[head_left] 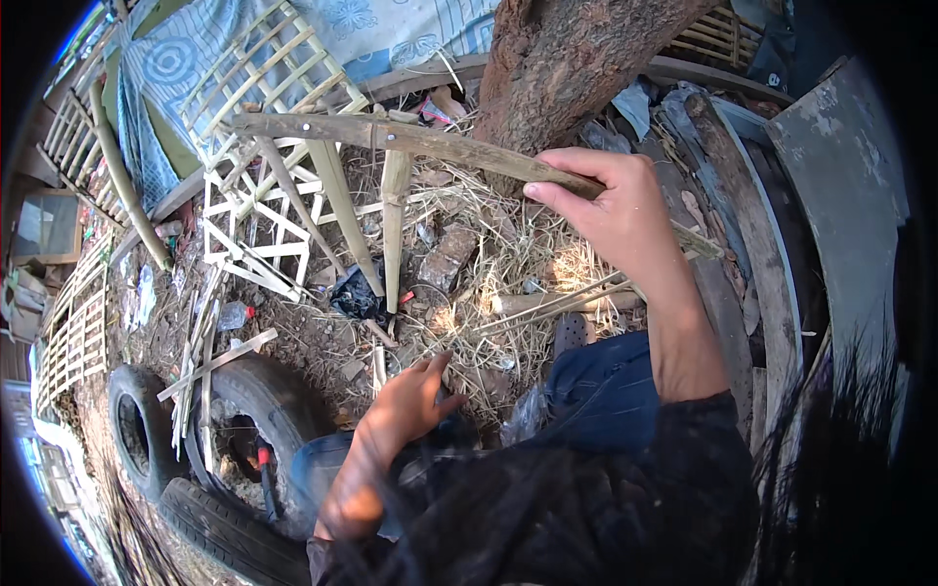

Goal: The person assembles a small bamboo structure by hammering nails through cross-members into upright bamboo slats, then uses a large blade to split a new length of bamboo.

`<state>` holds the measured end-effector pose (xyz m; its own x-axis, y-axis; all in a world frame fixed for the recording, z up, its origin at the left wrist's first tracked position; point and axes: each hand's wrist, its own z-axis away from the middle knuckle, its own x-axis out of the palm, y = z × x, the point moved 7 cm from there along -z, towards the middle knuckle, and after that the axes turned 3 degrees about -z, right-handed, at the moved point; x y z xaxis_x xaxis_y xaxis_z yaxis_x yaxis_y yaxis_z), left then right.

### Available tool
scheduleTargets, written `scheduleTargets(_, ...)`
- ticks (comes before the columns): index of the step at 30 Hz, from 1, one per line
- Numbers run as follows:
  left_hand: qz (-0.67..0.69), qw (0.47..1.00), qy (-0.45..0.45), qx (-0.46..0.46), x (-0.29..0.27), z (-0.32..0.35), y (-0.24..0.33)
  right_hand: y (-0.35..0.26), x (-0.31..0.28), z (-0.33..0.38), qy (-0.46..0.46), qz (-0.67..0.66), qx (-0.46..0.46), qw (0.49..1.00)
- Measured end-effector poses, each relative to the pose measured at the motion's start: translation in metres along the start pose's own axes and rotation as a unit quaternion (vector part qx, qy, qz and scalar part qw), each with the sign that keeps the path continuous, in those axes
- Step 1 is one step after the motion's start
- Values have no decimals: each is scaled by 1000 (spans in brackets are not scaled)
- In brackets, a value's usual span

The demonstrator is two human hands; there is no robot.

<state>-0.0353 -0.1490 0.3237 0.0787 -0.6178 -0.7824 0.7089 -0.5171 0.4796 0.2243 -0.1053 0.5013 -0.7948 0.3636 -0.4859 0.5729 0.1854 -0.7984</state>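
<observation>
My right hand (606, 195) pinches the right end of a long, weathered wooden bar (440, 145), thumb on the near side and fingers over the far side. The bar slants across the space in front of me. Bolt or nail heads show on its left part, and pointed bamboo legs (394, 230) stand under it, their tips on the littered ground. Over my lap, my left hand (405, 402) holds nothing, its fingers stretched out and the thumb apart. A thin bamboo strip (379, 366) lies just beyond it.
Old tyres (269, 391) lie at the left, a red-handled tool (266, 469) inside one. Bamboo lattice frames (269, 73) lean at the far left. A thick tree trunk (567, 68) rises behind the bar. Planks (752, 244) and a grey panel (845, 195) border the right. Straw and cut strips litter the soil.
</observation>
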Motion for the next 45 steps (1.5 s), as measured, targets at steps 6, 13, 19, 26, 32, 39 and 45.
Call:
scheduleTargets(6, 20, 999, -40, -1, 7, 6, 7, 12, 2, -3, -19, -17, 18, 1000)
scheduleTargets(13, 52, 993, -101, -16, 17, 17, 10, 30, 19, -9, -36, -79, 69, 994)
scheduleTargets(19, 52, 991, -126, -6, 15, 18, 18, 29, 27, -9, -31, -88, 98, 991)
scheduleTargets(26, 5, 993, -117, -3, 25, 22, 11, 23, 44, -9, -40, -28, 87, 995)
scheduleTargets(32, 11, 991, -120, 54, 50, 28, 29, 36, 61, -23, -90, -36, 91, 991)
scheduleTargets(39, -11, 986, -154, 60, 52, 22, 34, 78, 126, -108, -201, -10, 58, 978)
scheduleTargets(45, -30, 991, -125, 29, 27, 17, 26, 166, 240, -147, -353, -9, 86, 931)
